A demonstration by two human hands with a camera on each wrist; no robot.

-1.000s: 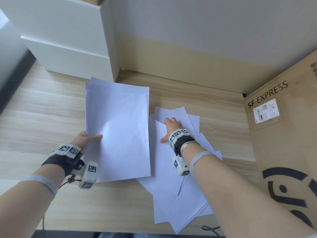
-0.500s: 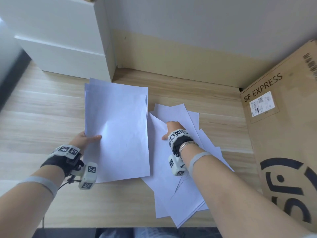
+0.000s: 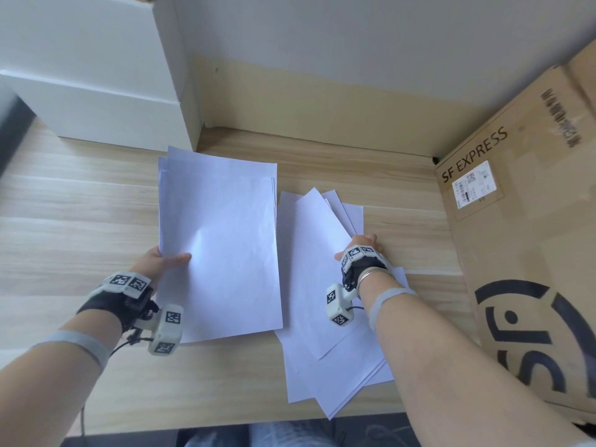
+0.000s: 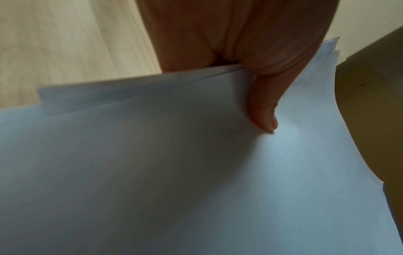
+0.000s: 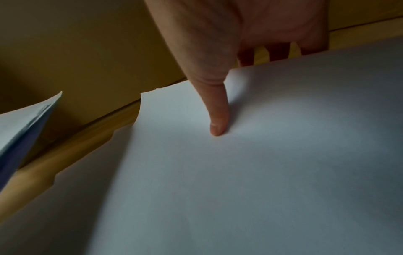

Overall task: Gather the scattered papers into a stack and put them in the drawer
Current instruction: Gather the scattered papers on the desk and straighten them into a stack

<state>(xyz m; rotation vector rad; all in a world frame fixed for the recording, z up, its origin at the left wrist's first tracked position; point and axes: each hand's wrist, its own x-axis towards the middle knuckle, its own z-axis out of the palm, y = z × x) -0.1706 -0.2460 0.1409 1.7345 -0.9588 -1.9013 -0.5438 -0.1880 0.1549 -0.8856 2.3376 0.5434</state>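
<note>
My left hand [image 3: 161, 262] pinches a stack of white papers [image 3: 222, 240] at its left edge and holds it slightly above the wooden table [image 3: 80, 204]. In the left wrist view the thumb [image 4: 263, 112] lies on top of the stack [image 4: 196, 172], with the fingers hidden under it. To the right, several loose white sheets [image 3: 309, 285] lie fanned on the table. My right hand [image 3: 361, 250] grips their right edge. The right wrist view shows its thumb [image 5: 218, 117] on the top sheet [image 5: 261, 163] and its fingers tucked under the edge.
A white drawer unit [image 3: 96, 75] stands at the back left against the wall, its drawers closed. A large cardboard box [image 3: 522, 253] marked SF EXPRESS stands close on the right. The loose sheets overhang the table's front edge.
My right hand has moved from the middle of the loose sheets to their right edge and taken hold there. The sheets have shifted a little. The left hand keeps its stack still.
</note>
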